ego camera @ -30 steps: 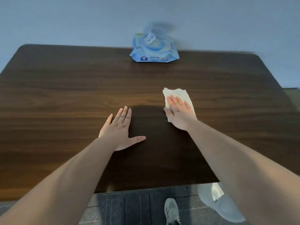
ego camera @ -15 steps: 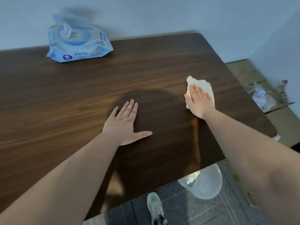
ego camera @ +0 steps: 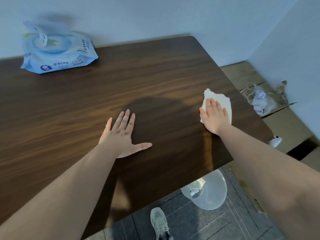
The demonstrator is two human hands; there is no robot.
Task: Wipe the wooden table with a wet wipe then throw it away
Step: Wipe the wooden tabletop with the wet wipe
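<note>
The dark wooden table point(ego camera: 155, 70) fills most of the view. My right hand point(ego camera: 213, 116) lies flat on a white wet wipe point(ego camera: 223, 100) and presses it onto the table near the right edge. Part of the wipe shows beyond my fingertips; the rest is under the palm. My left hand point(ego camera: 122, 134) rests flat on the table's middle, fingers spread, with nothing in it.
A blue wet-wipe pack point(ego camera: 57, 52) with its lid flipped up lies at the back left by the wall. A translucent bin point(ego camera: 207, 191) with crumpled paper inside stands on the floor under the table's front right corner. Cardboard boxes point(ego camera: 277, 122) sit to the right. My shoe point(ego camera: 159, 222) shows below.
My right hand has slid the wipe to the right, towards the table's right edge. The view has turned right. My left hand stays flat in place.
</note>
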